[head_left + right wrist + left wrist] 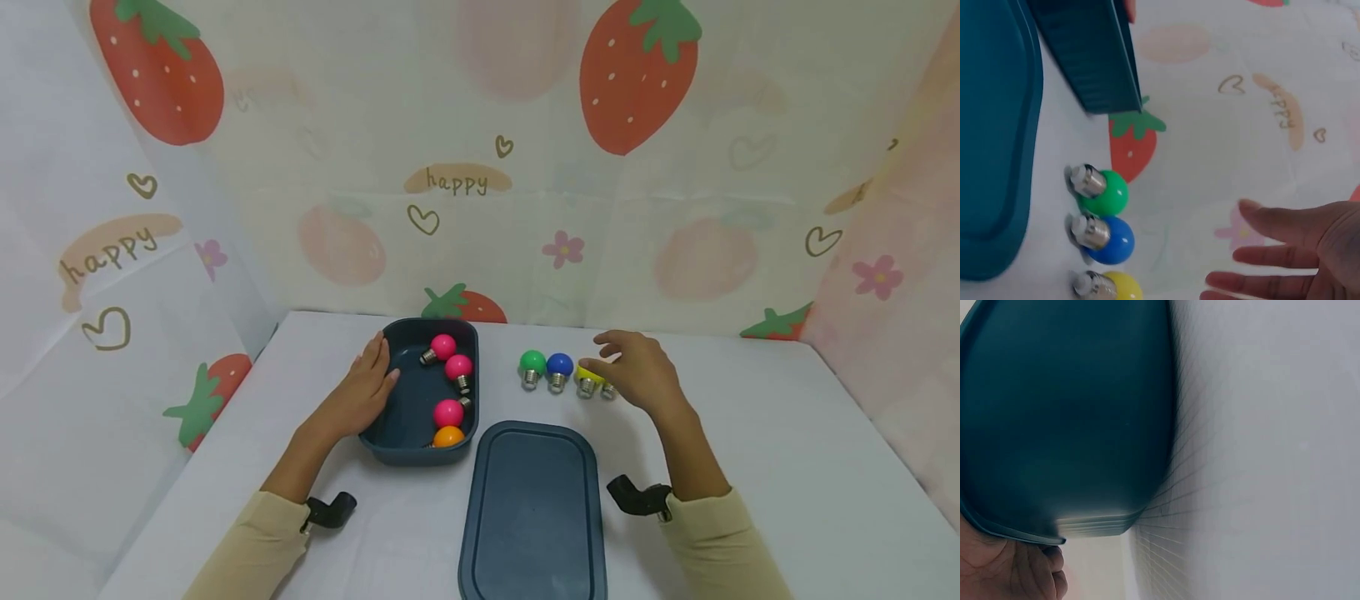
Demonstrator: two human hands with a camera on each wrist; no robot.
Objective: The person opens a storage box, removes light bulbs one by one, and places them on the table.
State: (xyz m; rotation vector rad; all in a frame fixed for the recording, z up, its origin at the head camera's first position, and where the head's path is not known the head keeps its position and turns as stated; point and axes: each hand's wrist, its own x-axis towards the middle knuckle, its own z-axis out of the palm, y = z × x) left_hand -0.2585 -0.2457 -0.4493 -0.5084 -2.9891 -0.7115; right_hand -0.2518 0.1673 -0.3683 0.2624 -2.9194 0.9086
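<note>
My left hand (363,392) rests along the left rim of a dark blue box (405,404), its fingers nearly straight. In the left wrist view, that hand (1016,569) touches the rim. Three pink light bulbs (459,367) and an orange bulb (448,437) lie inside the box. To its right stand a green bulb (532,362), a blue bulb (559,365) and a yellow bulb (589,373) in a row. Above the row's right end hovers my right hand (641,371), fingers extended and holding nothing. Beneath it shows another bulb's metal base (609,391); its globe is hidden.
A dark blue lid (536,508) lies flat on the white table (787,450), in front of the bulbs and right of the box. Strawberry-patterned cloth (525,208) hangs behind the table and along both sides.
</note>
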